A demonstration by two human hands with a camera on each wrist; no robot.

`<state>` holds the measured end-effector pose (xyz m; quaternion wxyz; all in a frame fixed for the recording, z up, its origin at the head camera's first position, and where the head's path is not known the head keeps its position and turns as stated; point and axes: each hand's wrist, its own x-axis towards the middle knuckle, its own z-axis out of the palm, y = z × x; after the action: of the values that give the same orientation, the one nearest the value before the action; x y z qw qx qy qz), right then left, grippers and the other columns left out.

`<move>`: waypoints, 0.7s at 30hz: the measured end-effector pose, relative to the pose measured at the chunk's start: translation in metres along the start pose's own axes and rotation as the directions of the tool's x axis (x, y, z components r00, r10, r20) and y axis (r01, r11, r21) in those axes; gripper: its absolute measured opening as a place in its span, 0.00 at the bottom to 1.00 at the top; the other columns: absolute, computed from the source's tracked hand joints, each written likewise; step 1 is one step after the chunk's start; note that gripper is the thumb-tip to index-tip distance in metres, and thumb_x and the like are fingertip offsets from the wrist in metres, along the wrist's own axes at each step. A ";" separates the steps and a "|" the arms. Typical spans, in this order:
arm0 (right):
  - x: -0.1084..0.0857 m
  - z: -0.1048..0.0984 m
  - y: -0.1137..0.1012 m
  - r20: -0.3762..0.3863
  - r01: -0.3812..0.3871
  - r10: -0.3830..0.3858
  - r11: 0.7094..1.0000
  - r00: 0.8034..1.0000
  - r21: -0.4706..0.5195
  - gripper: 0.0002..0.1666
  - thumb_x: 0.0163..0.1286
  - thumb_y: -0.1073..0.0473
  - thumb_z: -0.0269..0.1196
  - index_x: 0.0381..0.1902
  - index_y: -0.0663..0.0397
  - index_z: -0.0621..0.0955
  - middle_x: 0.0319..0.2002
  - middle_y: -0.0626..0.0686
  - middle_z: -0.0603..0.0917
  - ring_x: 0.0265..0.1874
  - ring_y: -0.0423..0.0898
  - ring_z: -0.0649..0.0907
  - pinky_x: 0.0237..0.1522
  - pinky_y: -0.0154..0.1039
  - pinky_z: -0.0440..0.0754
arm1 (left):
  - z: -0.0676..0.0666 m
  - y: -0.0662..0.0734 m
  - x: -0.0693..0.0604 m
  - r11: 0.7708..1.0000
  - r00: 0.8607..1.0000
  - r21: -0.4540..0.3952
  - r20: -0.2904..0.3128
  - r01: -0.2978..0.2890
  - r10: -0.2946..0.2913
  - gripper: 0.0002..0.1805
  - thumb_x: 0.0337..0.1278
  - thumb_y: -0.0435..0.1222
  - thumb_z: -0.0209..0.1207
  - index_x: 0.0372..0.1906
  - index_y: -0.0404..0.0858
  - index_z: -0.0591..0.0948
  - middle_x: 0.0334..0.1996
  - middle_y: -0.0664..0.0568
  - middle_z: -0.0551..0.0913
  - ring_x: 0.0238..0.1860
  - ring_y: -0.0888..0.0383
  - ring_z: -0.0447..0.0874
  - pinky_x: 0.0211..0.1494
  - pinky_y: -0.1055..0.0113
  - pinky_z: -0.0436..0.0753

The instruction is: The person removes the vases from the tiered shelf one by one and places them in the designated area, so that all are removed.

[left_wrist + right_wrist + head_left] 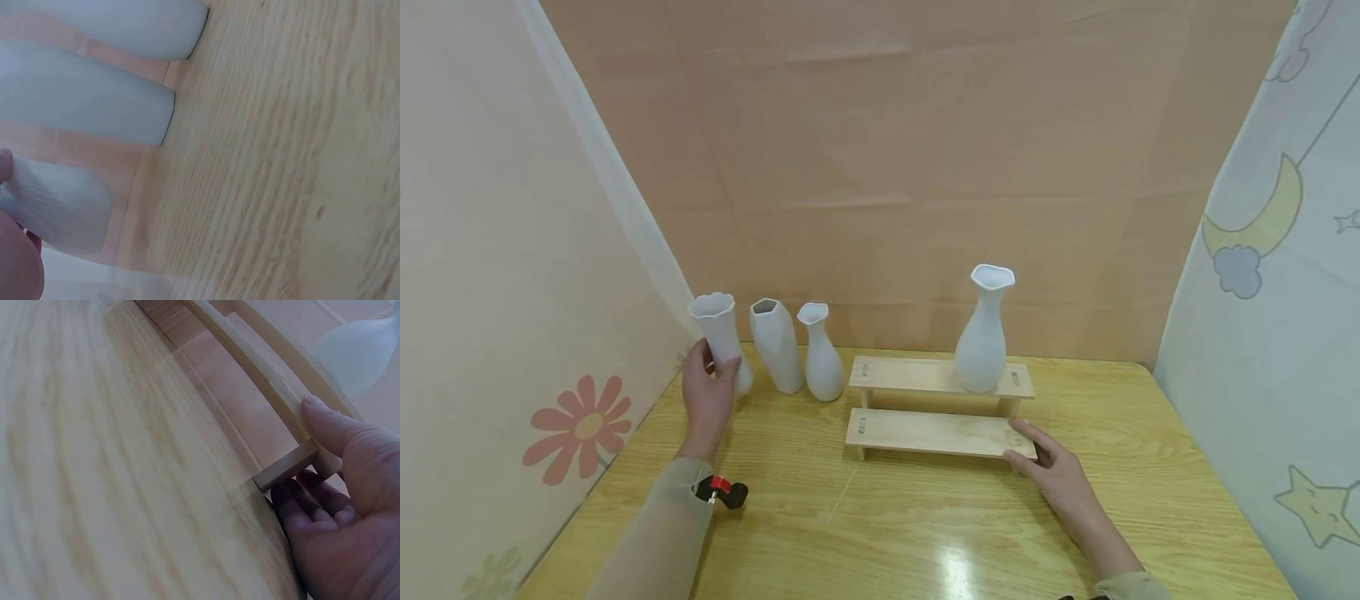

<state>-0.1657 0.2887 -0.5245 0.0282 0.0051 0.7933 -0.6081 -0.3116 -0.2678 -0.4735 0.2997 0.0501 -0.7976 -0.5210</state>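
My left hand holds a white fluted vase with a scalloped rim, thumb on one side and fingers on the other. In the left wrist view its base seems slightly off the table. Right of it stand a faceted white vase and a small round-bellied white vase. With the right hand I grip the right end of the lower board of a two-step wooden stand, thumb on top and fingers below. A tall white vase stands on the upper step's right part.
The stand and vases are on a wood-grain table. An orange-pink cloth hangs behind it. Printed white cloth walls flank both sides, the left one close to my left hand.
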 end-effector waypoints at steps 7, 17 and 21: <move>0.000 0.001 0.000 0.001 -0.010 0.010 1.000 1.000 0.009 0.45 0.80 0.44 0.70 0.87 0.45 0.67 0.89 0.52 0.56 0.88 0.58 0.47 0.81 0.59 0.57 | 0.005 -0.005 0.002 0.999 0.999 -0.006 0.008 0.042 -0.042 0.33 0.80 0.34 0.65 0.81 0.33 0.69 0.73 0.34 0.75 0.72 0.38 0.74 0.77 0.40 0.74; -0.001 0.000 -0.002 0.004 -0.008 0.008 1.000 1.000 0.018 0.44 0.81 0.46 0.70 0.87 0.45 0.67 0.89 0.55 0.55 0.88 0.60 0.46 0.81 0.62 0.57 | 0.013 -0.011 0.006 0.999 0.999 -0.014 0.012 0.050 -0.049 0.33 0.80 0.33 0.65 0.81 0.32 0.68 0.73 0.34 0.75 0.72 0.38 0.74 0.77 0.40 0.73; -0.001 0.000 -0.002 0.005 -0.005 0.005 1.000 1.000 0.021 0.44 0.81 0.47 0.70 0.87 0.46 0.67 0.89 0.55 0.55 0.88 0.61 0.46 0.82 0.63 0.56 | 0.014 -0.011 0.007 0.998 0.998 -0.013 0.017 0.057 -0.056 0.33 0.80 0.33 0.65 0.81 0.32 0.68 0.73 0.33 0.75 0.72 0.37 0.74 0.78 0.40 0.73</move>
<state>-0.1651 0.2878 -0.5223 0.0318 0.0058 0.7868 -0.6163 -0.3271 -0.2637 -0.4842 0.2787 0.0663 -0.7947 -0.5351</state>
